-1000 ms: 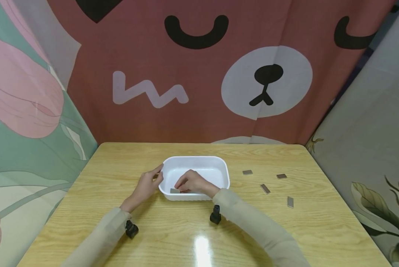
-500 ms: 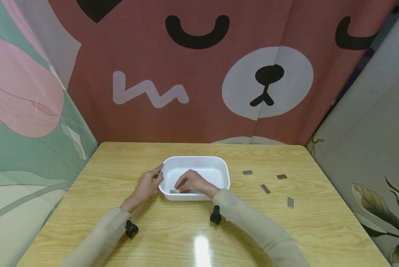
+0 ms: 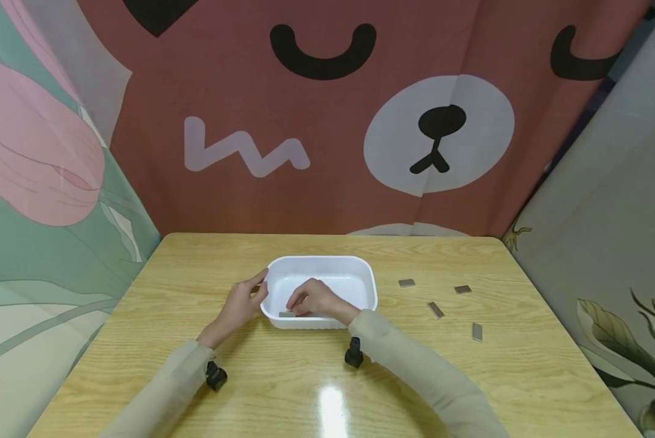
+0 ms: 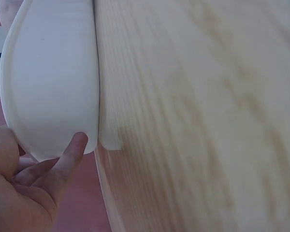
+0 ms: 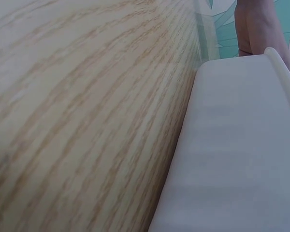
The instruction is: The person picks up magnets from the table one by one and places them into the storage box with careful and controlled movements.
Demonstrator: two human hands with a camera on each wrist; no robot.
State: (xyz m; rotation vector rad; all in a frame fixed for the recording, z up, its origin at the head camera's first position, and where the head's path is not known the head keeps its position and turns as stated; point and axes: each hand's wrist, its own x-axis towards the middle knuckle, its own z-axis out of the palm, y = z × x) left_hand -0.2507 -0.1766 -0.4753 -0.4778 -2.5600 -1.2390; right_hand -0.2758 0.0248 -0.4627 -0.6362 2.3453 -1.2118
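A white plastic tub [image 3: 355, 299] stands on the wooden table. At its left end my left hand [image 3: 238, 304] holds the rim; in the left wrist view its fingers [image 4: 67, 157] press against the outer wall. My right hand [image 3: 319, 299] reaches into the tub near the front left corner, fingers bent down. It pinches a small flat grey rectangular piece [image 3: 286, 314], which shows just left of the fingertips. The front wall hides the lower part of what lies there. In the right wrist view the tub's outer wall [image 5: 237, 145] covers the right hand.
Right of the tub lie several small flat rectangular pieces, among them a grey one [image 3: 406, 283], a brown one [image 3: 462, 289], another brown one [image 3: 435, 310] and a grey one [image 3: 477, 331]. Printed curtains [image 3: 327, 201] hang behind and beside the table [image 3: 283, 377].
The grey piece at the right fingertips tips slightly, showing its face, then a thinner pale edge, then its grey face again. Both hands and the tub stay in place.
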